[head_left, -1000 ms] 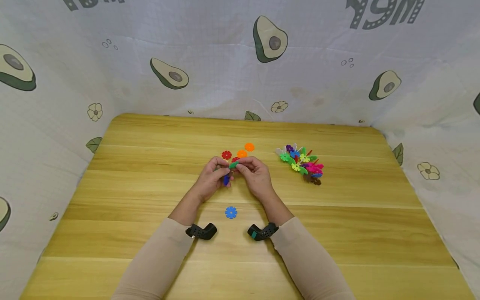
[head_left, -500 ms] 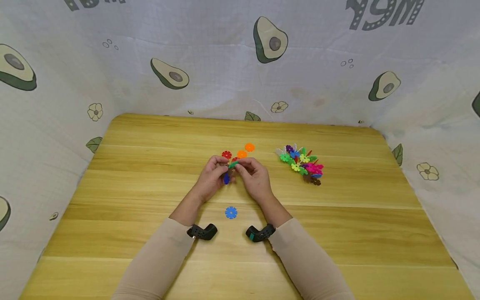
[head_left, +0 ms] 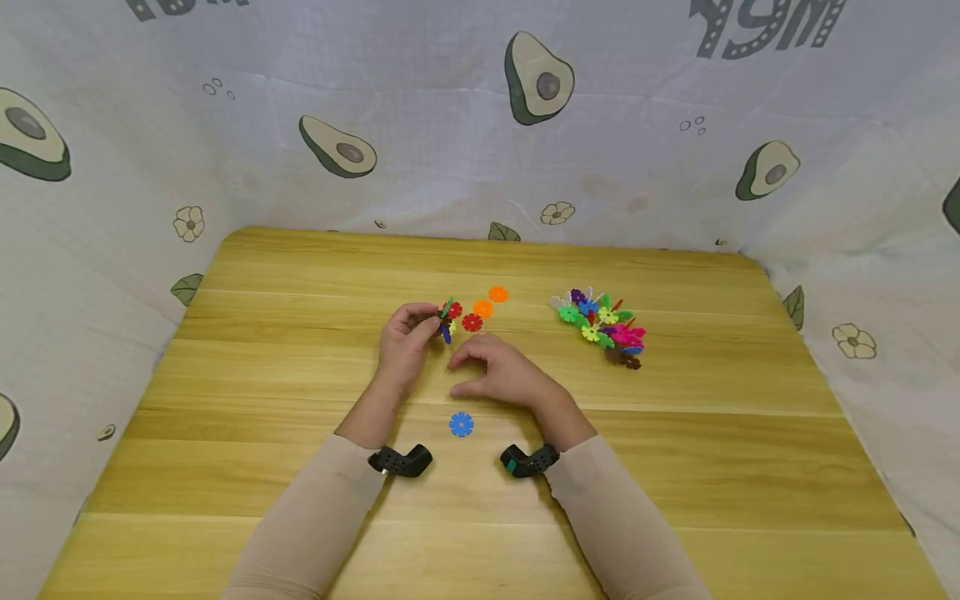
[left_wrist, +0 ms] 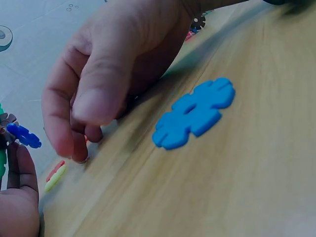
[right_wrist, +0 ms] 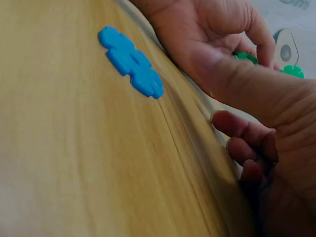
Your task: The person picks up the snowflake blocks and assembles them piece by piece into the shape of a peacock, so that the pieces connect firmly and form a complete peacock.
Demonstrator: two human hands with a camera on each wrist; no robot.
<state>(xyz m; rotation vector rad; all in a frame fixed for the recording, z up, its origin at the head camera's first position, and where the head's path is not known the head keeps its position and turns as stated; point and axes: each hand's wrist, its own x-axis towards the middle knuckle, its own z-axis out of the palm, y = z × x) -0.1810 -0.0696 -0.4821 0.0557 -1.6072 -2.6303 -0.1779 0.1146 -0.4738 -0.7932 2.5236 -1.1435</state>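
My left hand [head_left: 405, 346] pinches a small joined cluster of notched snowflake discs. A green disc [head_left: 447, 307] stands on edge at its top, a dark blue disc [left_wrist: 23, 136] sticks out, and a brown disc [left_wrist: 7, 121] sits between them. Fingers hide part of the cluster. My right hand [head_left: 502, 371] holds nothing, thumb and fingers apart, to the right of the cluster. Nearest to it, a light blue disc [head_left: 461, 424] lies flat on the table, below the fingertips in the head view; it also shows whole in the right wrist view.
Red discs [head_left: 472, 322] and orange discs [head_left: 483, 308] lie beyond the hands, with a yellow disc [left_wrist: 56, 177] near the left hand. A large multicoloured assembly of discs [head_left: 603, 329] rests on the wooden table [head_left: 720, 467] at right. An avocado-printed cloth [head_left: 435, 100] surrounds the table.
Both hands were together on the green disc. The right hand has let go and drawn back toward the light blue disc; the left has moved slightly left and away with the cluster.
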